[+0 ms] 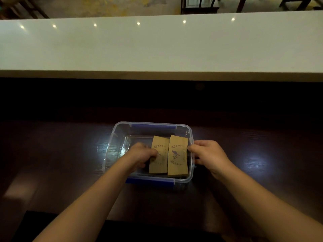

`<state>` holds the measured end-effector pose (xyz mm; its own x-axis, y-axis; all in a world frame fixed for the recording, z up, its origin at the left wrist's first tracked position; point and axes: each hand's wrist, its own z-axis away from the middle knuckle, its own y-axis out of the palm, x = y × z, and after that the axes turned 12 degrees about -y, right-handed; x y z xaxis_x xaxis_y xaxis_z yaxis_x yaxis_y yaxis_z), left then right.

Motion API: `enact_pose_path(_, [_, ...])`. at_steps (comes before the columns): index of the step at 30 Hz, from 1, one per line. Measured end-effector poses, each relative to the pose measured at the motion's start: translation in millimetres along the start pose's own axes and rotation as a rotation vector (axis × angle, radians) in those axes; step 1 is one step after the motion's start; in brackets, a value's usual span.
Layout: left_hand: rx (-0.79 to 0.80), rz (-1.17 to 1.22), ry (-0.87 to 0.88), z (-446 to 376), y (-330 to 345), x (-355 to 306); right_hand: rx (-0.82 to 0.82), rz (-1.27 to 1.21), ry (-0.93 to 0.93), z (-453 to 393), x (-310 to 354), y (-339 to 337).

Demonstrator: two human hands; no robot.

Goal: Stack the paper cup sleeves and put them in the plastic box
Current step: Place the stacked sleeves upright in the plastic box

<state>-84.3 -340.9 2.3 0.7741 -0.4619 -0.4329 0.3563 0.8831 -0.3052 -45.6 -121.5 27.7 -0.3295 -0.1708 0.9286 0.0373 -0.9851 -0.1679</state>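
Note:
A clear plastic box point(115, 137) with blue clips sits on the dark wooden table. Inside it lie two stacks of brown paper cup sleeves side by side: a left stack point(160, 163) and a right stack point(178, 156), both printed with a purple leaf mark. My left hand point(141, 154) reaches into the box, fingers closed on the left stack's left edge. Over the box's right rim, my right hand point(208, 152) has its fingertips on the right stack's right edge.
A long white counter point(157, 46) runs across the view behind the dark table point(61, 154). Dark chairs and furniture stand on the floor beyond it. A dark object lies at the table's near edge point(43, 222).

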Motion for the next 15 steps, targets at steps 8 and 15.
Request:
enact_pose_path(8, [-0.052,-0.065,0.017,3.1,5.6,-3.4,0.031,0.015,0.015,-1.9,1.8,-1.6])
enact_pose_path(15, [-0.17,-0.197,0.103,5.9,11.5,-3.5,0.02,0.029,0.012,2.2,3.6,-0.3])
